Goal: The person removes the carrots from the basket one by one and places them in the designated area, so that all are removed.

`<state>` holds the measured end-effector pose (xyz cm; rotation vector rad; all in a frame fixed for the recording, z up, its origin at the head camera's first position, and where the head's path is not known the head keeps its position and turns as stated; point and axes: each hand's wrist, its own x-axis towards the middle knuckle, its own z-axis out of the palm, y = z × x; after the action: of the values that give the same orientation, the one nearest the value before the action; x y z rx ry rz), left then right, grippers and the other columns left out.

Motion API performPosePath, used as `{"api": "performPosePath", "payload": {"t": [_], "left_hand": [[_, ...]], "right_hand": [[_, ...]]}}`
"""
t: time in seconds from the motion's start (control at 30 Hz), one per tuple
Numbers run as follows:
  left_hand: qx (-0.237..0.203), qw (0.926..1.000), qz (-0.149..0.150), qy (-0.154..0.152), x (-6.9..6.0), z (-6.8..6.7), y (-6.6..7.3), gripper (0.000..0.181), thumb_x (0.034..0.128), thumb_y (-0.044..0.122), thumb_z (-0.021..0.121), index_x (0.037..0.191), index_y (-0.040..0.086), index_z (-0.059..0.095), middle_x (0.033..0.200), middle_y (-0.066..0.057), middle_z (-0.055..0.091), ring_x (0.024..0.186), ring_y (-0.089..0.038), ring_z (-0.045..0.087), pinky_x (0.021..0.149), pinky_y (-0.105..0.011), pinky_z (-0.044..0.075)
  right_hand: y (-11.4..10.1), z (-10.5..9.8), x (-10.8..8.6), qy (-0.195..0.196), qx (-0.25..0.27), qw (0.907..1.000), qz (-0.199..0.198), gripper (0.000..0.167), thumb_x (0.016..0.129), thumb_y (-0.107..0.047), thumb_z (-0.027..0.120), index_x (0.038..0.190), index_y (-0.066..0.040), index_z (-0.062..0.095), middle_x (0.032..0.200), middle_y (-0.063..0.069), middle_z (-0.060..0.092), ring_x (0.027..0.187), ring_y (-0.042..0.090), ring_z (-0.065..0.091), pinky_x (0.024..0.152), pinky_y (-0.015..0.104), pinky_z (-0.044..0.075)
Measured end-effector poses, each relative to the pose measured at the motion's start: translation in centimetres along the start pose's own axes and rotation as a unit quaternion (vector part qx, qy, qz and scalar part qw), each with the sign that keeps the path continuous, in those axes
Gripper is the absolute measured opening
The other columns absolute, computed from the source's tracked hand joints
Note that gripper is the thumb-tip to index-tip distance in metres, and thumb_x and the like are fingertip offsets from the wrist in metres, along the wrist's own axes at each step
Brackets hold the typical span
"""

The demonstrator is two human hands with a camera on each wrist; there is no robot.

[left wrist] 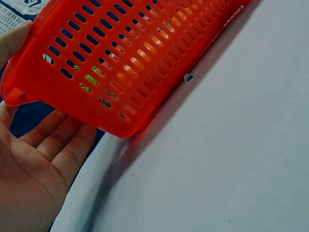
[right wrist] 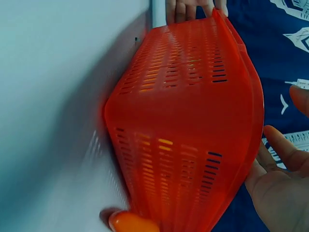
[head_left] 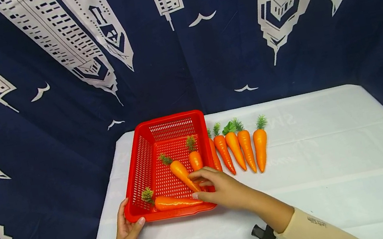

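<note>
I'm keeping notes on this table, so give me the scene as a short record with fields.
Basket: red, slotted walls
Inside it: three carrots visible, with green tops
Right of it: five carrots in a row, leftmost partly hidden by the basket
Left hand: grips the basket's near left corner
Right hand: over the basket's right side; contact with a carrot unclear
Table: white

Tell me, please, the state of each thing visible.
Red basket: open side up, loaded
Three carrots: lying inside the basket
Five carrots: lying beside it, leftmost partly hidden
Left hand: gripping the basket's near left corner
Right hand: over the basket, thumb and fingers apart
Navy cloth: hanging
</note>
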<state>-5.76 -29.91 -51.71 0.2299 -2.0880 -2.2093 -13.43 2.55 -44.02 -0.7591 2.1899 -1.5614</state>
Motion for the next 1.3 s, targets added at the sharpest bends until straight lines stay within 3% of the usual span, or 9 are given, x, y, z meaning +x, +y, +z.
{"api": "performPosePath", "payload": {"t": [0.53,0.8,1.03,1.3], "left_hand": [[0.002,1.0000,-0.002,0.000,0.0,0.0,0.1,0.079,0.0965,-0.001,0.059,0.160,0.023,0.019,0.167,-0.005,0.012,0.131,0.009,0.043,0.103,-0.008,0.043],[0.001,1.0000,0.000,0.000,0.1,0.0,0.1,0.078,0.0966,-0.001,0.059,0.160,0.023,0.020,0.167,-0.006,0.013,0.131,0.009,0.043,0.103,-0.008,0.043],[0.003,1.0000,0.002,0.002,0.1,0.0,0.0,0.078,0.0965,-0.002,0.059,0.160,0.023,0.020,0.166,-0.004,0.016,0.130,0.009,0.044,0.103,-0.008,0.043],[0.004,1.0000,0.002,0.002,0.1,0.1,-0.1,0.078,0.0967,-0.001,0.059,0.160,0.023,0.020,0.166,-0.004,0.015,0.131,0.009,0.043,0.103,-0.008,0.042]], "right_hand": [[-0.4,1.2,2.1,-0.048,-0.030,0.9984,0.005,0.058,0.092,-0.043,0.072,0.143,-0.022,0.054,0.143,0.001,0.059,0.130,0.030,0.059,0.108,0.046,0.050],[-0.5,1.7,3.7,-0.083,-0.042,0.9957,0.003,0.061,0.092,-0.041,0.073,0.144,-0.018,0.053,0.145,0.002,0.058,0.132,0.021,0.056,0.110,0.043,0.048],[-0.5,2.1,5.1,-0.127,-0.031,0.9910,0.031,0.074,0.088,-0.040,0.078,0.149,-0.012,0.047,0.146,0.009,0.056,0.133,0.024,0.055,0.110,0.039,0.049],[-0.1,2.8,6.4,-0.160,-0.051,0.9839,0.061,0.084,0.084,-0.048,0.080,0.152,-0.016,0.043,0.145,0.006,0.056,0.133,0.019,0.054,0.112,0.037,0.047]]}}
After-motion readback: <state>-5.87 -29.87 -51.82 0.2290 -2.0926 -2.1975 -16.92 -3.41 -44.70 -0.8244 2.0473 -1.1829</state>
